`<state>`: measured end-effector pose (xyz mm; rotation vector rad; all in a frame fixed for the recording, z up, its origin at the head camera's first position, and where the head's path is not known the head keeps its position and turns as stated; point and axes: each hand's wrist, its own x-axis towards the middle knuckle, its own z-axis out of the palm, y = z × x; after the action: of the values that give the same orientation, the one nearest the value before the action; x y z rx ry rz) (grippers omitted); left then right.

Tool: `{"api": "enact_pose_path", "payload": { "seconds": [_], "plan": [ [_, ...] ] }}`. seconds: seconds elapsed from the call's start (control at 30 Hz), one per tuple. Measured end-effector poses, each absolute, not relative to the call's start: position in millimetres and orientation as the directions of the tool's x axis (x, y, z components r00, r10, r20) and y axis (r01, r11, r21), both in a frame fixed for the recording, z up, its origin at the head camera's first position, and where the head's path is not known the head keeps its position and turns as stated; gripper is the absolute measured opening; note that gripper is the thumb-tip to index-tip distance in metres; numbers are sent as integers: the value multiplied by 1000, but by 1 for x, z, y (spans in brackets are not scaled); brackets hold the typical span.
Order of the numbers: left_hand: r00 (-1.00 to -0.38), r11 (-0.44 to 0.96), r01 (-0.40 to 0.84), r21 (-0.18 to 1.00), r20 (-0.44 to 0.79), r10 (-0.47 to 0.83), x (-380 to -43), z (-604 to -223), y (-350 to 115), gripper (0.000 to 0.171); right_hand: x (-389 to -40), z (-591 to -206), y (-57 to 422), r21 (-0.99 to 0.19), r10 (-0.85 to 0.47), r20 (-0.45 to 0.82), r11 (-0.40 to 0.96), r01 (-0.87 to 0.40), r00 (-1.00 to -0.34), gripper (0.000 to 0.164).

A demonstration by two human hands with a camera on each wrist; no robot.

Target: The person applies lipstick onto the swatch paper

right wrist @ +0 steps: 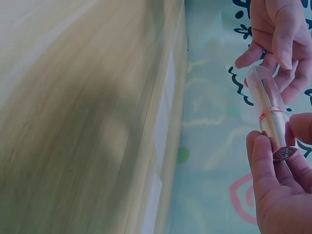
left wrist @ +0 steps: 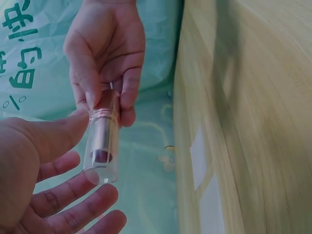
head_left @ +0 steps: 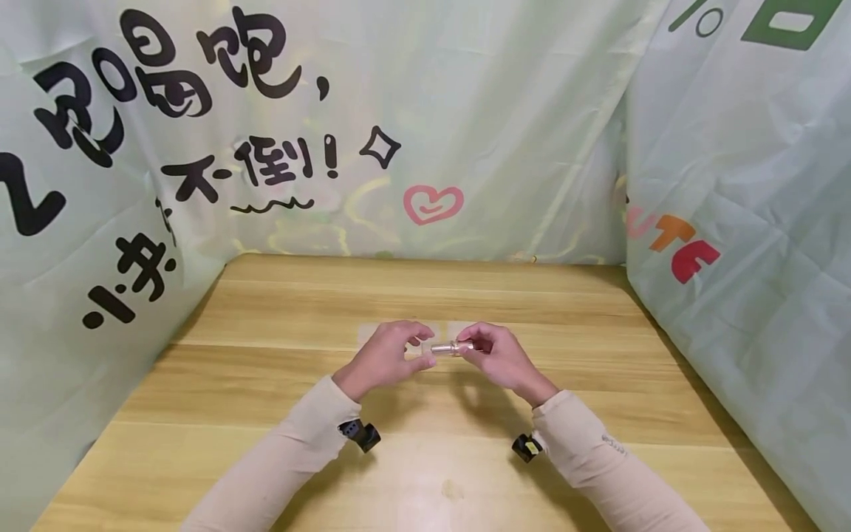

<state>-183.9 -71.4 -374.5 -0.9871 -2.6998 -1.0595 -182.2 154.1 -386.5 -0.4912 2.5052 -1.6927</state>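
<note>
A lipstick (head_left: 442,348) with a clear cap is held above the wooden table, lying roughly sideways in the head view. My right hand (head_left: 505,360) pinches its shiny rose-gold base between thumb and fingers. In the left wrist view, a dark bullet shows inside the clear cap (left wrist: 111,171), which covers the lipstick's upper part. My left hand (head_left: 382,356) is around the cap end with thumb and fingers apart. Its fingers (left wrist: 80,207) are spread beside the cap; whether any touches it I cannot tell. The right wrist view shows the round end of the base (right wrist: 284,153).
Pale rectangular patches (left wrist: 211,207) lie on the wooden table (head_left: 425,458) behind the hands. Printed cloth (head_left: 518,148) hangs along the table's back, left and right sides. A small dark camera is on each wrist.
</note>
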Motion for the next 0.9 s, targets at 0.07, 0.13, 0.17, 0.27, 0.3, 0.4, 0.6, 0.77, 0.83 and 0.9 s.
{"api": "enact_pose_path", "payload": {
  "seconds": [0.07,0.13,0.17,0.27,0.3,0.4,0.6,0.77,0.83,0.9],
  "plan": [
    [-780,560,608,563,290,555,-184,-374,-70,38,-181,-386,152,-917,-306,111,336,-216,-946,15],
    [-772,573,622,533,297,562,-184,-374,-70,40,-180,-386,150,-918,-306,113,333,-217,-945,14],
    [-768,578,630,518,305,563,-184,-375,-69,41,-180,-386,150,-918,-303,115,332,-218,-946,14],
    [-751,583,656,478,344,563,-184,-376,-69,40,-178,-385,148,-915,-302,133,328,-234,-944,13],
    [-744,584,666,464,361,562,-185,-376,-68,39,-178,-385,147,-914,-302,141,325,-241,-943,13],
    [-715,586,699,410,416,562,-185,-378,-68,35,-179,-384,146,-914,-311,156,315,-256,-938,14],
    [-622,586,768,259,520,585,-186,-383,-68,32,-179,-384,142,-928,-298,135,297,-227,-945,13],
    [-559,580,797,165,566,606,-187,-386,-68,30,-180,-385,142,-940,-323,110,275,-204,-940,13],
    [-547,573,804,157,572,611,-188,-387,-68,28,-180,-385,142,-937,-339,105,281,-207,-935,12],
    [-544,572,806,153,574,613,-188,-387,-68,26,-181,-385,143,-934,-350,105,286,-213,-931,12]
  ]
}}
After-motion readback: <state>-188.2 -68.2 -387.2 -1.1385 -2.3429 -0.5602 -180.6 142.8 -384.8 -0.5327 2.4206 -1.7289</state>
